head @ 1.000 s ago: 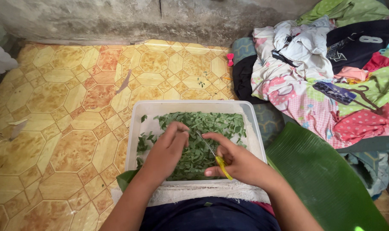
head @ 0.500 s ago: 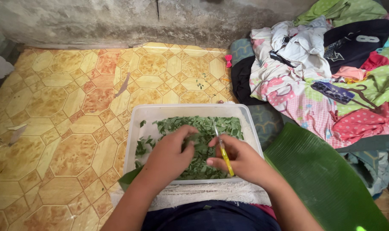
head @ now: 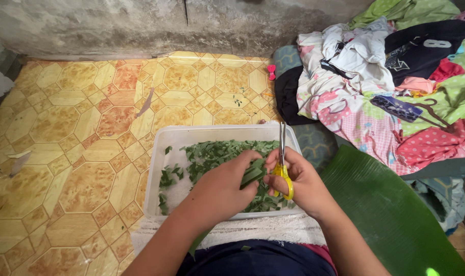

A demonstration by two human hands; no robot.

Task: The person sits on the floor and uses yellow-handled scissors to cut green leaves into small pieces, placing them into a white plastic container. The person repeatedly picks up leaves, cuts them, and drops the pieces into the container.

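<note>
Holding yellow-handled scissors [head: 282, 163] blades-up in your right hand [head: 299, 181], fingers through loops; left hand [head: 224, 186] pinches green leaf strip [head: 254, 174] over white tub [head: 161, 153] of cuttings

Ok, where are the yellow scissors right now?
The yellow scissors are in the right hand, blades pointing up over the white tub of cut leaves.

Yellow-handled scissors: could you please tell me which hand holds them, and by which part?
The right hand holds the yellow-handled scissors by the handle loops, blades pointing up; the left hand pinches a green leaf strip.
</note>
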